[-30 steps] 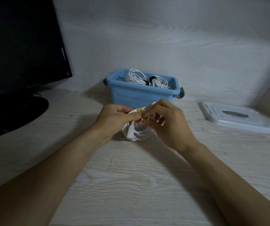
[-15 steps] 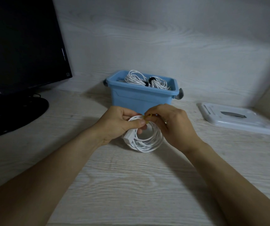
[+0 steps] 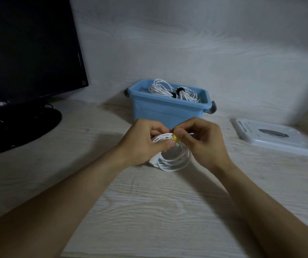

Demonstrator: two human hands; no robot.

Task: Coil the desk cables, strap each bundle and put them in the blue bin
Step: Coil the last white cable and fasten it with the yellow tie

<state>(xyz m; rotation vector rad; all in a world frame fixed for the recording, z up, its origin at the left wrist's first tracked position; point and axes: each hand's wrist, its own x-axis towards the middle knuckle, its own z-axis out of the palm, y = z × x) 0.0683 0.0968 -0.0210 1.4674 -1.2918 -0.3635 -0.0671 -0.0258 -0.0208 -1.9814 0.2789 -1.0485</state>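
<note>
While both hands meet just in front of the blue bin (image 3: pixel 168 110), the action is all at the top of a white cable coil (image 3: pixel 175 161). The left hand (image 3: pixel 143 144) grips the coil's upper left arc, thumb pressed along the strands and fingers curled round behind them. The right hand (image 3: pixel 203 138) comes in from the other side, thumb and fingertips pinching a yellow strap (image 3: pixel 175 139) that sits wrapped round the gathered strands at the coil's top. Whether that strap is fully fastened, I cannot tell; the fingers cover its ends.

The coil itself hangs down from the grip, its lower loops just over the pale wood-grain desk (image 3: pixel 149 211), though contact with the surface is hard to judge. A white plug end (image 3: pixel 154 161) pokes out at the coil's lower left, under the left palm.

Behind the hands, the bin stands on the desk against the wall, grey latches at its two ends. Inside it lie white cable bundles (image 3: pixel 173 91), each cinched with a black strap (image 3: pixel 180 89), side by side and touching.

Off to the right, well apart from the bin, a white lid (image 3: pixel 276 136) lies flat on the desk. On the left, a dark monitor (image 3: pixel 28 47) rises on its round black base (image 3: pixel 19 125), with thin dark wires trailing near the stand.
</note>
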